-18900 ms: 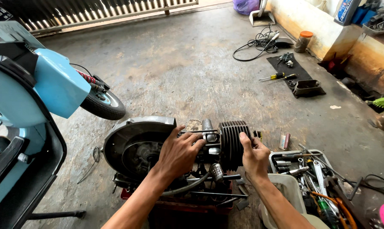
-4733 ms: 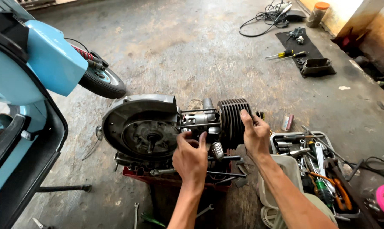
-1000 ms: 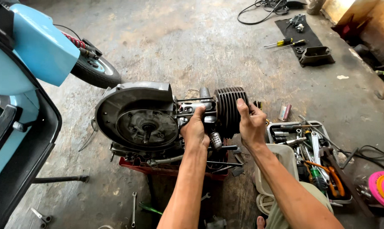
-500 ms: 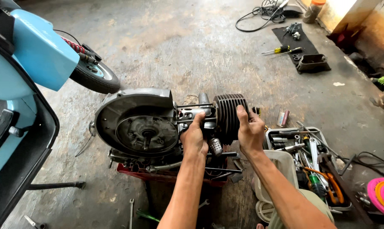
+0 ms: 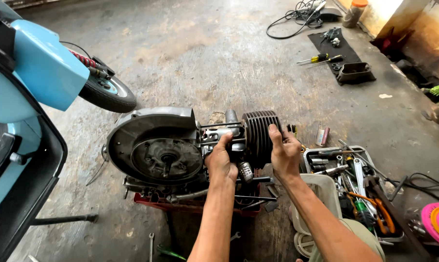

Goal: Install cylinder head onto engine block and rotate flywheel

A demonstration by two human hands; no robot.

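At far left stands the pale blue scooter body (image 5: 20, 92), its small wheel (image 5: 105, 92) resting on the concrete floor (image 5: 195, 58), well apart from the work. Moving in, the engine (image 5: 154, 155) sits on a low red crate (image 5: 180, 206) with its round grey flywheel housing facing up at us, cover off and the inner plate showing. Now the left hand (image 5: 222, 162) is pressed against the crankcase just where the long studs run out, fingers curled round the metal there, bracing it. Right beside it, the black finned cylinder (image 5: 258, 138) is threaded on those studs and sits close to the case, though I cannot tell whether it is fully seated; a gap with bare stud shows between case and fins. The right hand (image 5: 285, 155) is clamped on the cylinder's outer end, fingers over the fins, thumb below. By my reading, the cylinder is at the sliding stage: on the studs, not free of them, with no head on its outer end. Further right, a tray of spanners and sockets (image 5: 345, 170) lies near, with orange-handled pliers (image 5: 374, 208) at its edge, and screwdrivers (image 5: 321, 58) rest beside a black mat (image 5: 333, 46) far back.
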